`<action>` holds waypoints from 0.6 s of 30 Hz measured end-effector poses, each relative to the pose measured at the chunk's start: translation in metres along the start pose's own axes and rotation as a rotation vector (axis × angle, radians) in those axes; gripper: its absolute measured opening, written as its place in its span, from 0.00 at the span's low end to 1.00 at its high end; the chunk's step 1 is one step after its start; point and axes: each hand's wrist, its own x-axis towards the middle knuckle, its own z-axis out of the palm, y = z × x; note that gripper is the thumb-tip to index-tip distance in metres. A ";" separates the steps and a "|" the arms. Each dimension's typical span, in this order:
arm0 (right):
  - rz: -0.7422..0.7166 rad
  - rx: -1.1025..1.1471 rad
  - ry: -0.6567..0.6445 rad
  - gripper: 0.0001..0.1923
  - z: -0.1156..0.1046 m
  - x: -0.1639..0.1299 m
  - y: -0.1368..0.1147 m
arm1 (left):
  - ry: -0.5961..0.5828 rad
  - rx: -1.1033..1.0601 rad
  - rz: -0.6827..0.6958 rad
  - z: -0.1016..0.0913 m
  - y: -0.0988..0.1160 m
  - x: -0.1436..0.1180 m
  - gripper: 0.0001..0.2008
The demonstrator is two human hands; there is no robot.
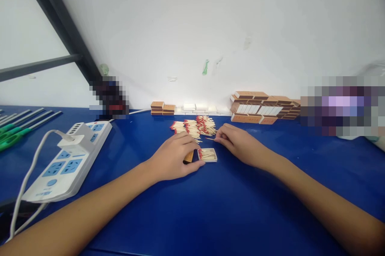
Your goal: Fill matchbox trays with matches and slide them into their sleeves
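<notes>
A small white matchbox tray (216,155) filled with red-headed matches lies on the blue table before me. My left hand (176,157) has its thumb and forefinger closed on the left end of this tray. Under the left palm, an orange-brown matchbox cover (189,157) is partly hidden. Just right of and behind the tray, my right hand (236,141) pinches a single match (209,139), its red head pointing left. Beyond both hands is a loose pile of matches (194,127) with red heads.
Stacked matchboxes (254,118) stand against the wall at right, with a smaller stack (162,108) and a row of white trays (201,108) to their left. A white power strip (72,167) with a plugged-in cable is at left, near green-handled tools (18,133).
</notes>
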 end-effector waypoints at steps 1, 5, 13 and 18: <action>-0.016 0.018 0.004 0.10 -0.003 -0.002 -0.005 | 0.001 0.002 -0.002 0.000 0.000 0.000 0.14; -0.044 0.069 -0.089 0.09 -0.011 -0.010 -0.031 | -0.014 0.000 -0.011 0.000 -0.001 0.000 0.15; -0.058 0.107 -0.125 0.07 -0.008 -0.013 -0.043 | -0.005 -0.016 0.006 0.000 0.002 0.000 0.15; -0.035 0.173 -0.047 0.11 -0.006 -0.006 -0.028 | -0.006 -0.017 0.019 0.000 0.001 -0.001 0.15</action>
